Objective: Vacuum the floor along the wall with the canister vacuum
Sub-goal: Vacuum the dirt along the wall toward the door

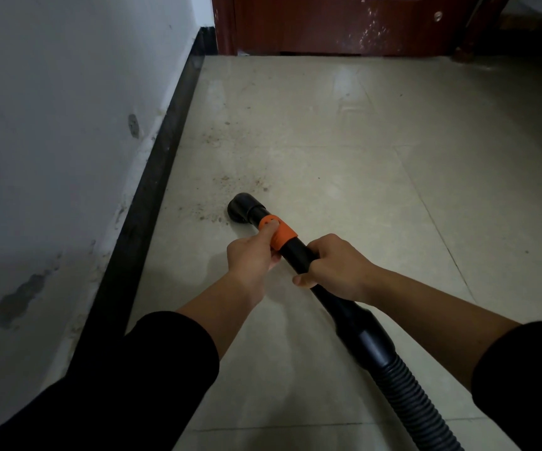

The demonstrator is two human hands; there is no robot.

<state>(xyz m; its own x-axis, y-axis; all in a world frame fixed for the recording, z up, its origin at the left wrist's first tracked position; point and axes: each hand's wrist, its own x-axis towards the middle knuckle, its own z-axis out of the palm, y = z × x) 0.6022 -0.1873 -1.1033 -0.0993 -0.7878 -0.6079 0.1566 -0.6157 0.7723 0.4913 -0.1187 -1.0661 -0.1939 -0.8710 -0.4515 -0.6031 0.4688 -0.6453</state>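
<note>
A black vacuum wand (pixel 299 255) with an orange collar (pixel 281 234) slants toward the wall. Its round black nozzle (pixel 243 209) sits on the pale tiled floor (pixel 344 151) at the edge of a patch of brown dirt (pixel 227 183). My left hand (pixel 251 258) grips the wand at the orange collar, thumb lying on top. Just behind it my right hand (pixel 334 268) wraps round the black tube. The ribbed hose (pixel 416 405) runs off toward the bottom right. The canister itself is out of view.
A scuffed white wall (pixel 61 125) with a black skirting board (pixel 152 196) runs along the left. A dark red wooden door (pixel 344 24) closes the far end. Dust is scattered beside the skirting. Shadowed furniture stands at the upper right.
</note>
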